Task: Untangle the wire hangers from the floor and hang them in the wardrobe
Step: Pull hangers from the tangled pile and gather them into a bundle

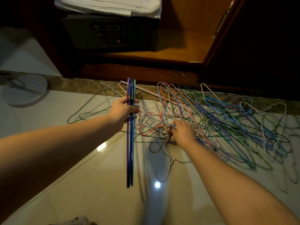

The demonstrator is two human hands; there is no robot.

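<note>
Left hand grips hanger bundle edge-on, hooks toward wardrobe; right hand: grip unclear.

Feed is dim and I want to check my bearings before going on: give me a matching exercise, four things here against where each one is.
Things:
1. sorted hanger bundle
2. tangled hanger pile
3. safe
4. folded white linen

Places:
A. on top of the safe
B. spread on the tiled floor, right hand reaching into it
C. gripped in the left hand
D. inside the wardrobe, at its bottom left

Pairs: 1-C, 2-B, 3-D, 4-A
</note>
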